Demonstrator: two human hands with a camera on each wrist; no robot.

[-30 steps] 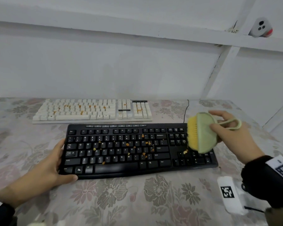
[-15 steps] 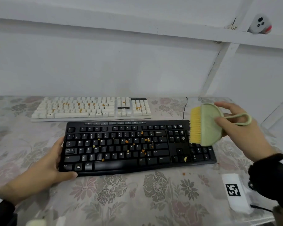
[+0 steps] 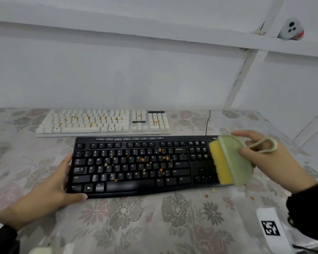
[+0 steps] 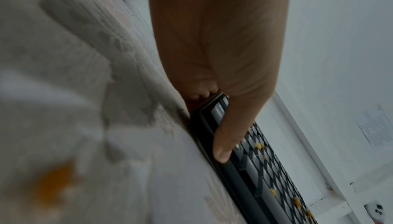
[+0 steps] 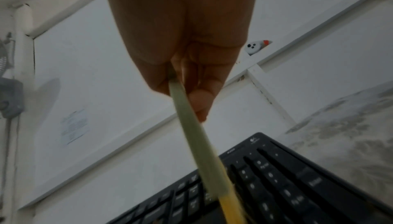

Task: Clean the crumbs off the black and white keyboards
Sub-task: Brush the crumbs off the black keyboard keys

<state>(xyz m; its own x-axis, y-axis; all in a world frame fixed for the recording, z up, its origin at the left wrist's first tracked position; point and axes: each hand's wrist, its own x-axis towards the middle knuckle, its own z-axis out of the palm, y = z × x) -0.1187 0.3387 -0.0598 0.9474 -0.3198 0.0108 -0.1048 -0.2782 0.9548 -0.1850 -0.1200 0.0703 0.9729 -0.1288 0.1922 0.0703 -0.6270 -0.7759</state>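
My left hand (image 3: 50, 187) grips the black keyboard's (image 3: 136, 165) left end on the counter (image 3: 154, 226); my right hand (image 3: 268, 162) clasps the green brush (image 3: 233, 160), yellow bristles on the number pad. Crumbs (image 3: 142, 159) dot the keys, white keyboard (image 3: 103, 121) just behind.

Black keyboard (image 3: 136, 165): white key legends such as Esc, Caps Lock, Shift, Ctrl, Alt, Enter, Backspace, letters and digits; "K290"-like model mark at its far right corner, blurred. Square black-and-white code on a white tag (image 3: 271, 229) near the worktop's near right corner. Wall sheet (image 5: 74, 126) print unreadable.
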